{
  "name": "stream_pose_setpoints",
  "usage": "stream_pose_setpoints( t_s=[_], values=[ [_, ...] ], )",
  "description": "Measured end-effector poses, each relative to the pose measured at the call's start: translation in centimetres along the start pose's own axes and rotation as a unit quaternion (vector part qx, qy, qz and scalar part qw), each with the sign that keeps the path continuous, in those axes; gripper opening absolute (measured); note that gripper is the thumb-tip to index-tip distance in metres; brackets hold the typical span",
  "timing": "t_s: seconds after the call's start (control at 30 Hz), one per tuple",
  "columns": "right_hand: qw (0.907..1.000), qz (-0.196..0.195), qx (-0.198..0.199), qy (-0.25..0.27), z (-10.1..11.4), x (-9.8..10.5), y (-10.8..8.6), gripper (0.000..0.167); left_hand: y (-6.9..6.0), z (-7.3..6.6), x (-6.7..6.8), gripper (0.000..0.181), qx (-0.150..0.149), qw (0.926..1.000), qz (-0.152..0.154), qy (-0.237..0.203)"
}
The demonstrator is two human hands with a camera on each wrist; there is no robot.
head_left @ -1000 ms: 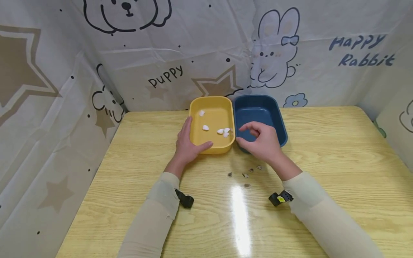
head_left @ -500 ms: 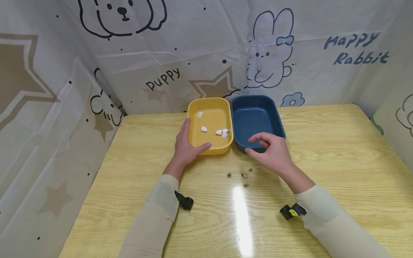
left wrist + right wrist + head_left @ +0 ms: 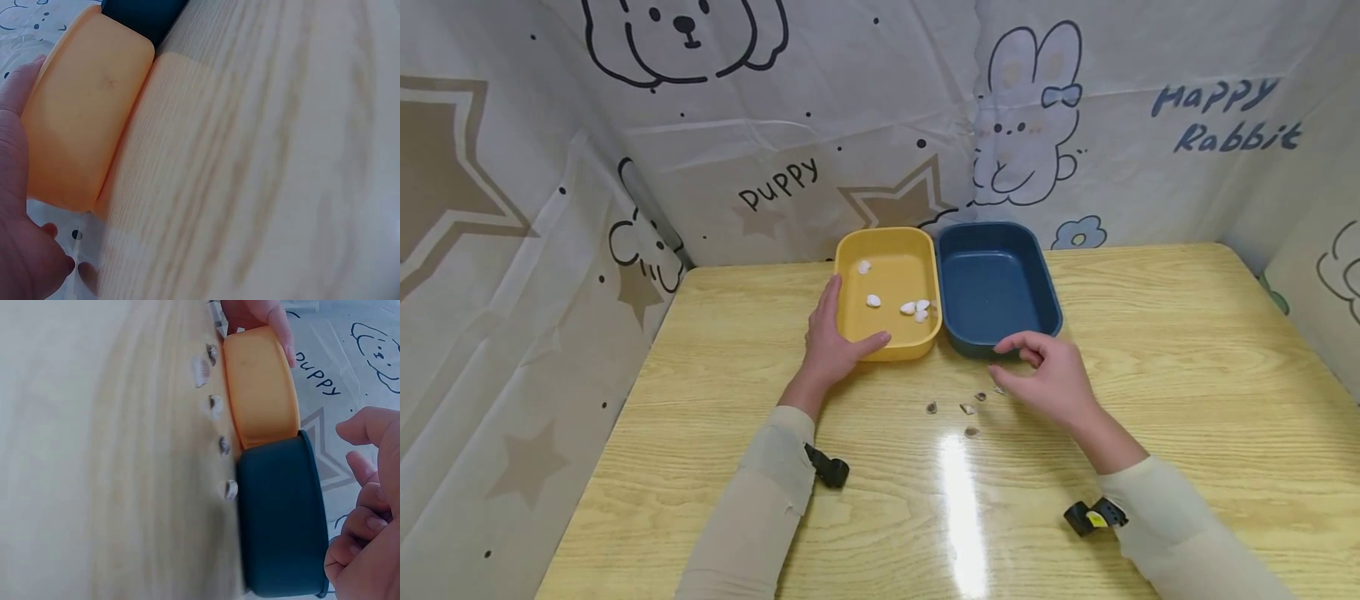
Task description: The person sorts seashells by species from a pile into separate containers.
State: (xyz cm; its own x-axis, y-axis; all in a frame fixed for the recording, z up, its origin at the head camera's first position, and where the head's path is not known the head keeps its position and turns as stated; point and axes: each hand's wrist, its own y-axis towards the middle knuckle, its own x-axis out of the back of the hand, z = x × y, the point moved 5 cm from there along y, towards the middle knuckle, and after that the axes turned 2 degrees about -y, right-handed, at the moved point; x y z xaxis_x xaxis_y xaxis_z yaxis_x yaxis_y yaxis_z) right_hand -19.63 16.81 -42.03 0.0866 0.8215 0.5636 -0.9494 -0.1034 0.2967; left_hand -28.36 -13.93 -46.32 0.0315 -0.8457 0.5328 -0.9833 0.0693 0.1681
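In the head view my left hand [image 3: 835,342] grips the front-left corner of a yellow bin [image 3: 887,353], thumb over the front rim and fingers along the left side. Several small white shells [image 3: 873,301] lie inside that bin. Touching its right side is a dark blue bin [image 3: 992,287]. My right hand [image 3: 1048,375] hovers at the blue bin's front-right corner, thumb and index finger apart, nothing seen between them. Several small grey-brown seashells [image 3: 967,409] are scattered on the table in front of the bins; the right hand partly covers one.
Both bins stand at the back edge of a wood-grain table [image 3: 700,483], against a printed cloth backdrop [image 3: 700,158]. More cloth hangs along the left and right sides. A bright light reflection crosses the table's front middle.
My right hand has drawn back from over the blue bin, towards the front and right, to near the loose seashells. The left hand keeps its place on the yellow bin.
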Motion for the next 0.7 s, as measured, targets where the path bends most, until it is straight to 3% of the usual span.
stream_pose_setpoints(
  t_s=[0.43,0.7],
  values=[
    [0.9979,0.02,-0.043,-0.044,-2.4,-0.6,-1.3,0.018,-0.1,0.0,0.0,0.119,0.007,1.0,0.002,0.005],
    [0.9936,0.052,-0.076,-0.065,-3.5,-1.1,-1.5,0.019,0.0,0.0,0.0,0.119,0.009,0.9999,0.001,0.007]
  ],
)
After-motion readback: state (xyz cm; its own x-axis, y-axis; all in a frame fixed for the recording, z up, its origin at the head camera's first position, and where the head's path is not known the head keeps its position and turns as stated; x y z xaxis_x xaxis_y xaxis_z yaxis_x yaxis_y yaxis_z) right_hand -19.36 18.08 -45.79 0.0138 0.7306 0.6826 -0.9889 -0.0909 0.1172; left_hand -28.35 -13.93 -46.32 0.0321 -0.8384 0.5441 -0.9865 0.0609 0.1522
